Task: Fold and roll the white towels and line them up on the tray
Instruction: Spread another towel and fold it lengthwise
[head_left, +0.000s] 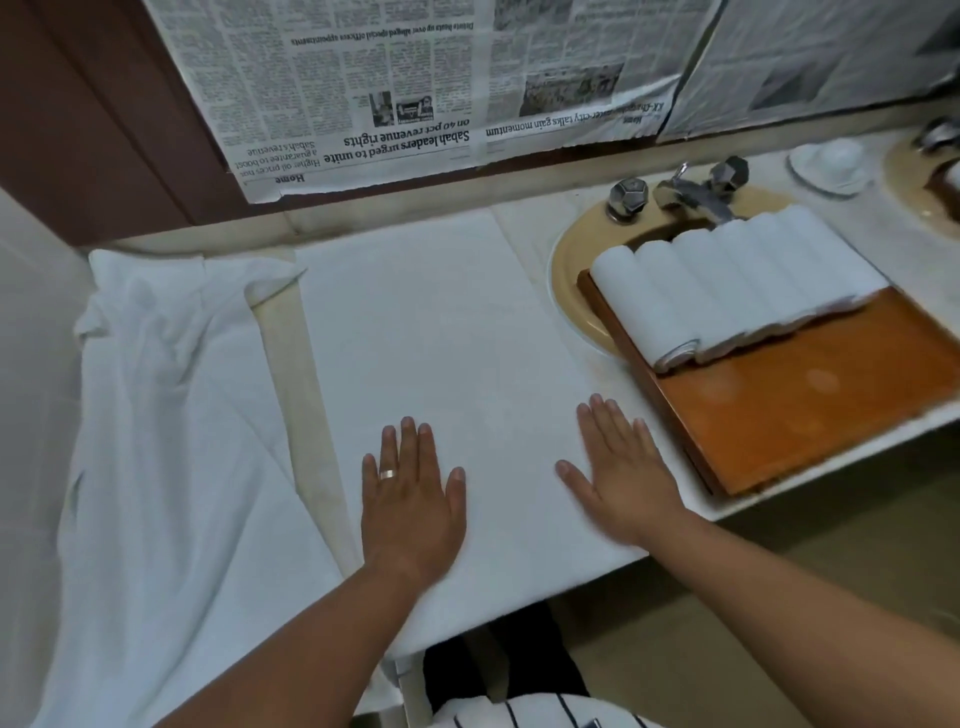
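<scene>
A smooth, flat white towel (441, 338) lies spread as a long rectangle on the pale desk (524, 228), its near end hanging over the edge. Both hands press palm-down on its near part. The left hand (410, 499) has straight fingers (408, 441) held close together with the thumb set apart, and a metal ring (387, 474) sits on one of them. The right hand (621, 478) lies near the towel's right edge, its fingers (605, 426) straight and slightly fanned.

Right of the right fingers is a glossy brown wooden tray (805, 405), set partly over a round beige sink (571, 291). Across its far half a row of rolled towels (727, 280), soft white cylinders, lie side by side and touching. Left of the left fingers, a rumpled heap of loose white towels (156, 415) drapes over the desk. Beyond the fingertips, newspaper sheets (389, 93) cover the wall.
</scene>
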